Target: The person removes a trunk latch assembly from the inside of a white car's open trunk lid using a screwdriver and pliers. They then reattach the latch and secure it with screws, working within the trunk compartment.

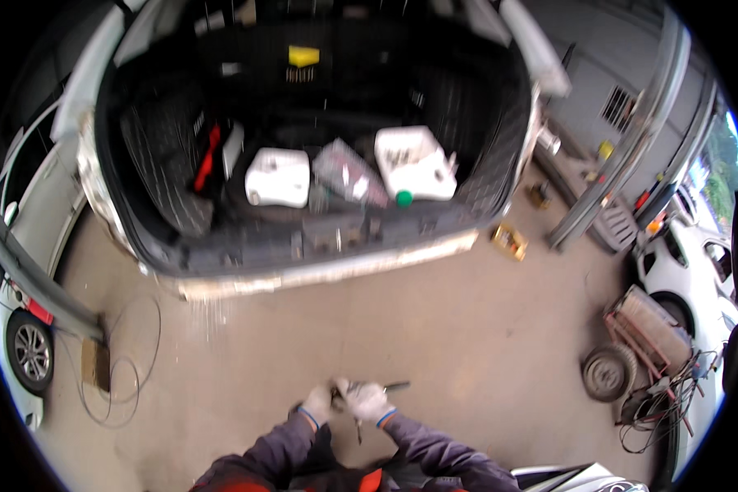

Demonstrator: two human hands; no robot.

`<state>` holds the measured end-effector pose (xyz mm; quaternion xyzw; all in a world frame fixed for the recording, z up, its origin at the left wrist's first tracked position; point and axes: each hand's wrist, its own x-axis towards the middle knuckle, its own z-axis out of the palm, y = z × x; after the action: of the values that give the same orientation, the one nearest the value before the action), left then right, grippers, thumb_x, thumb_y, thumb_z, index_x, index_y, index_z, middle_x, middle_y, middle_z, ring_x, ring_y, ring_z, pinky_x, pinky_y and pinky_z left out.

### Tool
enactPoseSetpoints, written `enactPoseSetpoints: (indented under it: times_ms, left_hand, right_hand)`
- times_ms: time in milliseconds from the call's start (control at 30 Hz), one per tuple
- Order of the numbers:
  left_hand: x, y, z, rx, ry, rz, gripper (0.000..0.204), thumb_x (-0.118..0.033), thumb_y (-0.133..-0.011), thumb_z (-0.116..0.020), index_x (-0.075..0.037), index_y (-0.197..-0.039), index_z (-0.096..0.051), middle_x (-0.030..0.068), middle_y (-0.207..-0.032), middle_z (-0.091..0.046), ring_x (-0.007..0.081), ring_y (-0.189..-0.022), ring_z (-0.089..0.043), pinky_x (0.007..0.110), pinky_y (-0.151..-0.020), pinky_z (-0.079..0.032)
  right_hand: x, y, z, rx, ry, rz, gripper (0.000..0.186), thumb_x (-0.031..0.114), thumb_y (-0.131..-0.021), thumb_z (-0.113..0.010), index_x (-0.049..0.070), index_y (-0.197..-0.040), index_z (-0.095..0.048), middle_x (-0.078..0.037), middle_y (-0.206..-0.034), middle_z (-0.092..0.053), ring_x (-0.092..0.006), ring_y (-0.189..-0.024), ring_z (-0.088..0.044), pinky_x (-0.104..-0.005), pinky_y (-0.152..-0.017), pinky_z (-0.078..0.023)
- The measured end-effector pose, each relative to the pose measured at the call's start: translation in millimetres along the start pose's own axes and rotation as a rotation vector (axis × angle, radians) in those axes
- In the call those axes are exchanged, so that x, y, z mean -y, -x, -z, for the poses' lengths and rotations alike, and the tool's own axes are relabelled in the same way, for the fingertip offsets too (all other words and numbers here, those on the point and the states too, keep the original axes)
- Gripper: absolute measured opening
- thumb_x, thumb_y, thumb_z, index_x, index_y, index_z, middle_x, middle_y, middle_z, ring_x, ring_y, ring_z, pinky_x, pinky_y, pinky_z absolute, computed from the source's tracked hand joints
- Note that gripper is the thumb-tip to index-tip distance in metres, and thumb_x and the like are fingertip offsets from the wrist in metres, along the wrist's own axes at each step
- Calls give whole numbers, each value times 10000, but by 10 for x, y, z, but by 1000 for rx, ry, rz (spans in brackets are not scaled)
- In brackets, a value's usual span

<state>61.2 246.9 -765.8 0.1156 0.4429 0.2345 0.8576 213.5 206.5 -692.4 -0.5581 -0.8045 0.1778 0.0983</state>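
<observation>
Low in the view, my two hands in whitish work gloves with coloured cuffs meet in front of my body. My right hand is closed around a dark, rod-like tool whose end sticks out to the right. A thin metal piece hangs below that hand; motion blur hides what kind it is. Fingers curled, my left hand is against the right one, and I cannot make out what it grips. Ahead is the open rear of a car, its bare sill well beyond my hands.
In the car's boot lie two white jugs and a clear plastic bag. A lift post and a wheeled cart stand right. At left are a cable loop, a cardboard box and another car's wheel.
</observation>
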Motion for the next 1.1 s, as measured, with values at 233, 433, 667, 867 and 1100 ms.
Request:
enactPoseSetpoints:
  times_ms: [233, 433, 667, 867, 1100]
  left_hand:
    - [-1506, 1488, -1035, -27, -104, -260, 196, -190, -932, -480, -59, -916, -625, 27, -672, -531, 164, -518, -467, 331, -452, -369]
    - [-2288, 2171, -690, 4, -182, -306, 166, -191, -912, -503, -59, -901, -602, 12, -615, -459, 159, -495, -414, 336, -455, -333]
    - [-1684, 2883, -171, -166, 62, -436, 51, -58, -839, -481, -101, -815, -495, 40, -664, -471, 179, -492, -396, 328, -461, -328]
    - [-2009, 3296, -429, -146, 8, -632, 133, -124, -884, -519, -127, -752, -536, -16, -551, -409, 133, -420, -341, 282, -398, -265]
    - [-2991, 4840, -2657, 25, -228, -1127, 174, -240, -936, -589, -112, -819, -574, -69, -537, -373, 69, -423, -319, 242, -410, -211]
  right_hand:
    - [1095, -115, 2074, -115, 156, -204, 399, 383, -986, -514, 93, -1260, -521, -175, -852, -703, -343, -785, -704, -456, -674, -553]
    - [826, 163, 2721, -544, -81, -609, 384, 390, -937, -595, 105, -1194, -581, -179, -916, -716, -367, -890, -702, -476, -778, -548]
    - [590, 526, 3743, -902, -440, -596, 312, 242, -893, -667, 23, -1113, -637, -169, -882, -714, -253, -811, -712, -361, -751, -555]
    - [729, 609, 5552, -1061, -713, -90, 297, 169, -912, -661, -20, -1139, -631, -93, -884, -717, -164, -776, -671, -331, -725, -552]
    - [2297, 1007, 7765, -1378, 170, 308, 505, 222, -878, -679, 64, -1329, -515, -144, -829, -674, -295, -744, -675, -428, -739, -535]
